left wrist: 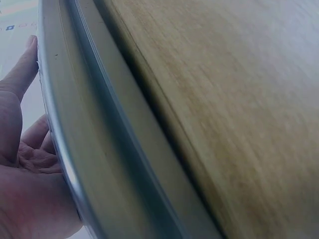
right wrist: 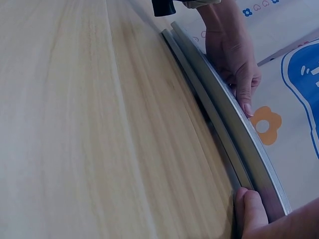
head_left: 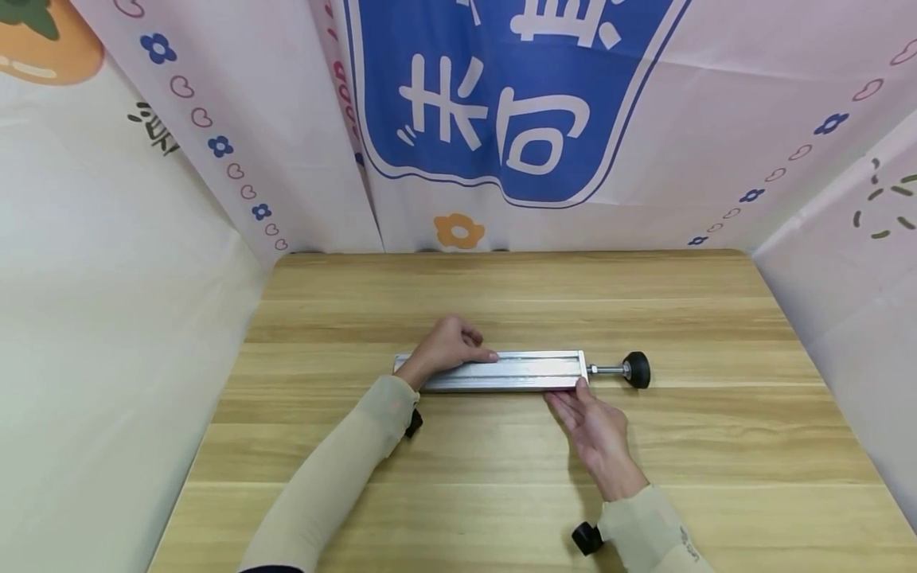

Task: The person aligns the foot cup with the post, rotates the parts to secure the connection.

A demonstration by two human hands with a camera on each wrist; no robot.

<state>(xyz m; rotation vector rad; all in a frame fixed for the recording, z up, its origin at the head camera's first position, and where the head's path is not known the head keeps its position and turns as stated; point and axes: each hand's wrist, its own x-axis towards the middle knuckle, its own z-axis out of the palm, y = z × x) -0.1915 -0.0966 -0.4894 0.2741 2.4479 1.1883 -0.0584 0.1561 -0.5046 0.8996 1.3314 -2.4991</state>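
Note:
A silver aluminium profile [head_left: 530, 368] with grooves along its length lies on the wooden table. Out of its right end sticks a threaded levelling foot [head_left: 636, 370] with a black round base. My left hand [head_left: 447, 348] rests across the profile's left part, its thumb along the top and its other fingers loosely bent beyond the far edge. My right hand [head_left: 596, 430] holds the profile near its right end, thumb at the end's corner and fingers against the near side and lower edge. In the right wrist view, fingertips [right wrist: 251, 209] press the profile's side groove.
The wooden table [head_left: 501, 294] reaches to a printed cloth [head_left: 616, 223] hanging at the back, with white cloth on both sides. Black wrist camera parts [head_left: 587, 539] show beside the right sleeve [head_left: 645, 525] and under the left sleeve [head_left: 351, 454].

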